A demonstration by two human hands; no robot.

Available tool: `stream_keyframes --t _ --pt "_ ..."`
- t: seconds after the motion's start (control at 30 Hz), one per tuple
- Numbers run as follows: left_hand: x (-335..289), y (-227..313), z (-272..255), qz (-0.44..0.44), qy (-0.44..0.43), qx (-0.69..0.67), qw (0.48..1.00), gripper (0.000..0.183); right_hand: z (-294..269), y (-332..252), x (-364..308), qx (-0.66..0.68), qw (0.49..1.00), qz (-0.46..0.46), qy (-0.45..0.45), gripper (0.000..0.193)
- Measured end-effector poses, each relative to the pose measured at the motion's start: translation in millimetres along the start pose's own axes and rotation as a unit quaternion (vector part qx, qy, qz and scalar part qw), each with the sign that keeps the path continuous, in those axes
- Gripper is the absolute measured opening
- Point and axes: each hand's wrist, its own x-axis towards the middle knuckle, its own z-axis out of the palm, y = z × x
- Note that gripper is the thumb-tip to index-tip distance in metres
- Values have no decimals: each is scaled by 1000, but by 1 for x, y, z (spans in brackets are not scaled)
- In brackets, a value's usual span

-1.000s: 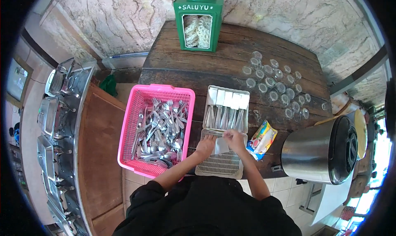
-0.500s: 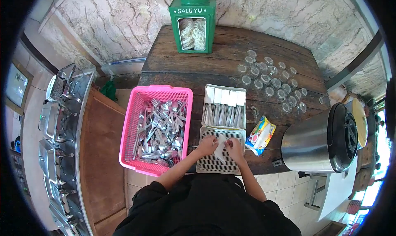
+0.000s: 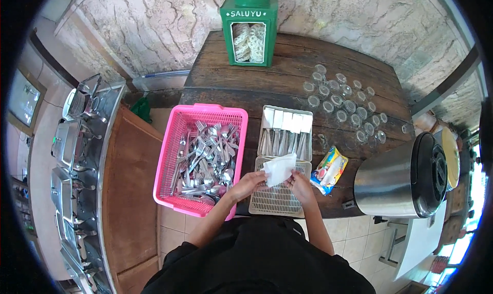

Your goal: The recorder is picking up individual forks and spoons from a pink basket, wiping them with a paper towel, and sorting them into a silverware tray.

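Note:
A white paper napkin (image 3: 280,169) is spread between my two hands, over a beige slotted plastic tray (image 3: 272,205). My left hand (image 3: 250,185) pinches its left edge, and my right hand (image 3: 300,184) grips its lower right corner. Just beyond, a second beige tray (image 3: 310,149) contains several cutlery bundles (image 3: 282,142) laid side by side, their upper ends wrapped in white napkins. Left of the trays, a pink plastic basket (image 3: 162,178) holds a jumbled heap of forks and spoons (image 3: 205,158). A colourful plastic packet (image 3: 329,171) lies right of my right hand.
Upside-down glasses (image 3: 349,106) cover the right part of the wooden table (image 3: 205,83). A large steel drink container (image 3: 385,178) stands at the right edge. At the back is a green lantern-shaped box (image 3: 250,47). Chafing dishes (image 3: 64,145) line a counter at left.
The napkin, narrow and bunched between my fingers before, is now opened out into a flat sheet. My hands have parted slightly. The whole view has shifted a little.

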Motion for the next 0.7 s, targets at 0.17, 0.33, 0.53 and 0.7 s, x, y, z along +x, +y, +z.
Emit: stream_keyframes --t 0.17,0.33,0.53,0.7 --pt "-11 11 6 89 75 80 990 30 28 25 -6 27 980 135 -143 24" --pt "-41 25 -16 209 198 126 949 38 37 14 -3 -311 935 171 -14 26" --pt "-102 47 -41 204 252 381 866 53 85 -31 -3 -484 799 -347 84 33" --pt "-121 63 -25 183 123 305 927 55 194 -26 -25 -586 722 -251 -269 55"
